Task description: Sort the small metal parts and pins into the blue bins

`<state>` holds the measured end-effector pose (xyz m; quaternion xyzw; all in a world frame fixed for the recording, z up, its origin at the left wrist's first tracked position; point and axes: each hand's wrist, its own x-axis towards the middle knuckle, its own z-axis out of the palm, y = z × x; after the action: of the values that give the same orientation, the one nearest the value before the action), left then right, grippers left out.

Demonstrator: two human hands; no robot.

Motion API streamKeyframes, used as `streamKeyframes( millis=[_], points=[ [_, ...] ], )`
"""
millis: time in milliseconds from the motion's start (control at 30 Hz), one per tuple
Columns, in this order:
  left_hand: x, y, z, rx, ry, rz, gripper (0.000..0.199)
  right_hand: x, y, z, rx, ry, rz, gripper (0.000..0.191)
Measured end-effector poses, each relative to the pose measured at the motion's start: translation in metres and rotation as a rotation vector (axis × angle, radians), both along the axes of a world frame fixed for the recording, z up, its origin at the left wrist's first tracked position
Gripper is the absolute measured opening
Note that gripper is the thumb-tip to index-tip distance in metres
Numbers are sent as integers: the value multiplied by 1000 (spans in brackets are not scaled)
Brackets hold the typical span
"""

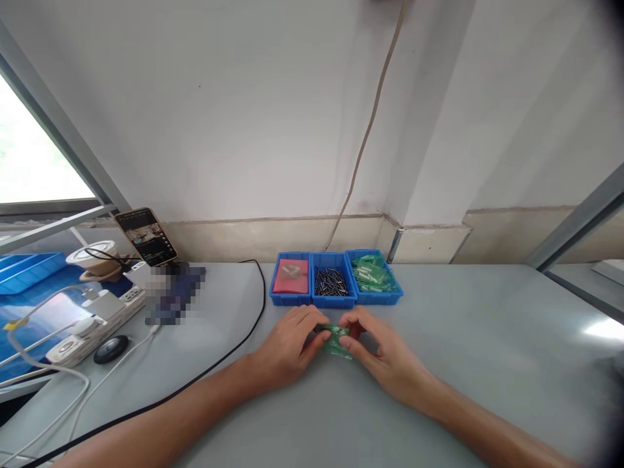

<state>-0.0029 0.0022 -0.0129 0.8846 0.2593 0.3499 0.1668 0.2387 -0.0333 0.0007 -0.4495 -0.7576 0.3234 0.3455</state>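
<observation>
Between my two hands is a small green plastic bag (337,344), held just above the grey table in front of the blue bins. My left hand (292,341) pinches its left edge with thumb and fingers. On the other side, my right hand (377,348) grips the right edge the same way. Just beyond stand three blue bins side by side. The left bin (291,299) holds red bags, the middle bin (334,301) many small dark metal pins or screws, and the right bin (380,298) a pile of green bags. Whether anything is inside the held bag I cannot make out.
A black cable (219,361) curves across the table on the left. Farther left are a black mouse-like object (111,349), a power strip (92,335) with plugs, a propped phone (146,235) and a lidded cup (100,255). A wall stands behind the bins.
</observation>
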Motion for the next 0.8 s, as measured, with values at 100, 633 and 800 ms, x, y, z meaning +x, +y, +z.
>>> streamKeyframes(
  millis=[100,633,800],
  points=[
    [0,-1,1,-26,21,1,17,-1,0,1,49,-17,-9,21],
    [-2,1,0,-164,13,-38,32,-2,-1,0,-70,-15,23,25],
    [-2,-1,4,-214,0,-38,29,-3,-1,3,-56,-12,30,19]
  ],
)
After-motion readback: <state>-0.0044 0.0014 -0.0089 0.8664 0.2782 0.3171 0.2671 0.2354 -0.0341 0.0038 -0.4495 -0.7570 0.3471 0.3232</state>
